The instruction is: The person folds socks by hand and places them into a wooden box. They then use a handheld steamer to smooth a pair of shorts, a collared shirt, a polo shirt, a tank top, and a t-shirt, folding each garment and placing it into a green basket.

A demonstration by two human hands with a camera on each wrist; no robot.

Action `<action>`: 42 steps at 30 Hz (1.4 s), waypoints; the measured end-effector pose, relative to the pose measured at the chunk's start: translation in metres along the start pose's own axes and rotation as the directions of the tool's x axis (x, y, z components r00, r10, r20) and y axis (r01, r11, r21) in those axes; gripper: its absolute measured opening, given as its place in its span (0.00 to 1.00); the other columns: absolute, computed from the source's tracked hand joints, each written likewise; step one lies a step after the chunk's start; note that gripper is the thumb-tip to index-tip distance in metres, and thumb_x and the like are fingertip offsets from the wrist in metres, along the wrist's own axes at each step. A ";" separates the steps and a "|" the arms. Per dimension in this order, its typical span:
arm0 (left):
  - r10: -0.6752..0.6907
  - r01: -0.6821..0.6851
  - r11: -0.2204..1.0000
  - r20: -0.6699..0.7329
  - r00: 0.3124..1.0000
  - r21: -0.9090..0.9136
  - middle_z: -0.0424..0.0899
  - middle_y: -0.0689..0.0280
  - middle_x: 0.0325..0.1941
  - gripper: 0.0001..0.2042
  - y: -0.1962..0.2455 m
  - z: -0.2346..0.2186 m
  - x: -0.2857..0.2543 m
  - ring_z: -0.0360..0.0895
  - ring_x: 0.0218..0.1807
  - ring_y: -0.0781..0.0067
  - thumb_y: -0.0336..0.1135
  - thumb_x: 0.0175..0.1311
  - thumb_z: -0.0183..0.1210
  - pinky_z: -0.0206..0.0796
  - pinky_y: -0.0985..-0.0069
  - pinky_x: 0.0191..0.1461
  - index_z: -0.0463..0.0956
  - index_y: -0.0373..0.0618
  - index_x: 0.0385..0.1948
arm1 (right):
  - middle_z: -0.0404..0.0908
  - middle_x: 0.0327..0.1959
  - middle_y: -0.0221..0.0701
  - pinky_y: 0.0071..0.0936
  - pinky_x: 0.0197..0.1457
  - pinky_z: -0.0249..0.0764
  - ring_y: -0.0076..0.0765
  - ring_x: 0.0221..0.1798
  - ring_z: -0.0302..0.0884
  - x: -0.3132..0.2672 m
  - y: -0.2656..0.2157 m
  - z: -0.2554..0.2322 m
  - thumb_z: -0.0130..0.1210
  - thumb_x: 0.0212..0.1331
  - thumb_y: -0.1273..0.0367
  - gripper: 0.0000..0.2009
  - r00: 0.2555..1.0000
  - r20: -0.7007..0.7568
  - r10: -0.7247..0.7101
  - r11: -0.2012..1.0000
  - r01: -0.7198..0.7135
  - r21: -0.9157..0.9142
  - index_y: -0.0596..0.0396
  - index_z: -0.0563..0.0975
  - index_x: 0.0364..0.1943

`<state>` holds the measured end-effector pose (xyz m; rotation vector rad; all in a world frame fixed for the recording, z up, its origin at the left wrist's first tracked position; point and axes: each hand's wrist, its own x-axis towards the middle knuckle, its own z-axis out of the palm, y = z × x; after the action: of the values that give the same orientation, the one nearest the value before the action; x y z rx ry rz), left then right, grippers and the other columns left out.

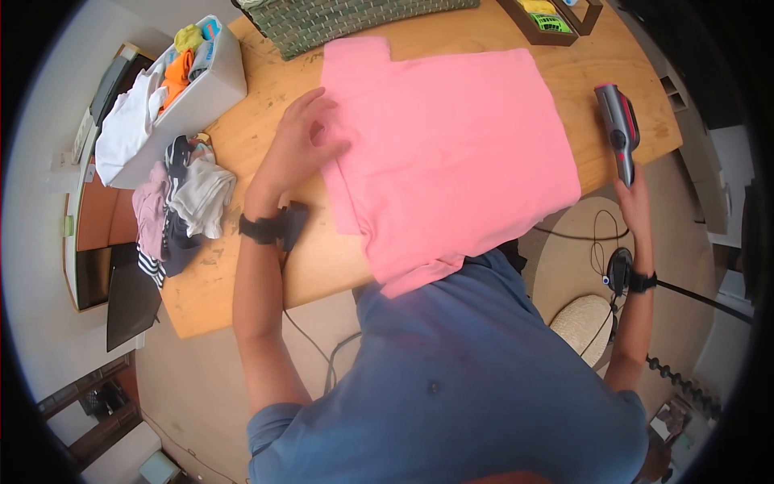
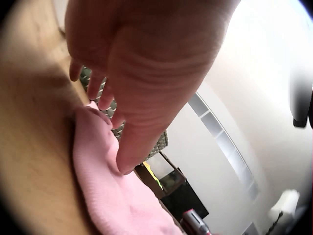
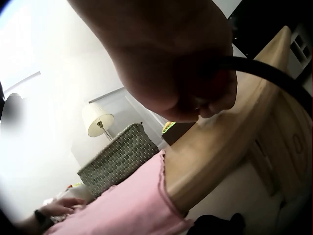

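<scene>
A pink garment (image 1: 459, 137), perhaps a shirt, lies spread on the wooden table (image 1: 306, 266), its near edge hanging over the front by the person's body. The left hand (image 1: 302, 141) is at the garment's left edge, thumb and fingers apart and loosely bent. In the left wrist view, the thumb (image 2: 129, 156) overlaps the pink cloth (image 2: 107, 181). Out past the table's right edge, the right hand (image 1: 633, 202) grips the handle of a grey and red handheld garment steamer (image 1: 619, 125), its head pointing away from the body. The right wrist view shows the curled fingers (image 3: 220, 105) beside a black cord (image 3: 264, 71).
A green woven basket (image 1: 347, 24) stands at the table's back. At the left are a white bin (image 1: 218, 81) of clothes and a heap of clothes (image 1: 189, 194). A brown box (image 1: 548, 32) sits at the back right. Cables (image 1: 322, 355) hang near the body.
</scene>
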<state>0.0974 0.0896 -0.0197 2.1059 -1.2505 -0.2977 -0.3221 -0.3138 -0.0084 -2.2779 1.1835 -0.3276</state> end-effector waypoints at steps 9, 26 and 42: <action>0.280 -0.265 0.960 0.247 0.928 -0.093 0.77 0.58 0.60 0.13 0.092 0.009 -0.081 0.71 0.63 0.53 0.27 0.49 0.67 0.62 0.63 0.67 0.80 0.42 0.39 | 0.71 0.55 0.50 0.41 0.62 0.68 0.56 0.58 0.70 0.046 -0.009 0.018 0.61 0.57 0.72 0.25 0.851 -0.152 -0.503 0.796 0.387 -0.465 0.59 0.68 0.59; 0.264 -0.299 0.936 0.187 0.946 0.187 0.73 0.55 0.63 0.13 0.120 0.093 -0.135 0.64 0.69 0.53 0.33 0.49 0.67 0.46 0.45 0.74 0.80 0.43 0.38 | 0.69 0.58 0.38 0.57 0.69 0.60 0.50 0.62 0.69 -0.079 -0.060 0.128 0.61 0.33 0.80 0.33 0.525 0.084 -0.847 0.517 0.850 -0.107 0.52 0.74 0.54; 0.319 -0.347 0.930 -0.199 0.927 -0.124 0.83 0.53 0.39 0.06 0.168 -0.045 -0.117 0.81 0.33 0.55 0.22 0.58 0.61 0.73 0.72 0.37 0.74 0.40 0.34 | 0.81 0.49 0.39 0.31 0.61 0.70 0.42 0.55 0.78 -0.021 -0.100 -0.004 0.45 0.53 0.86 0.19 0.673 -0.224 -0.704 0.683 0.729 0.045 0.60 0.78 0.47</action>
<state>-0.0570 0.1529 0.1062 1.7091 -1.4026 -0.0537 -0.2688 -0.2520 0.0526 -2.5394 0.2401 -0.9077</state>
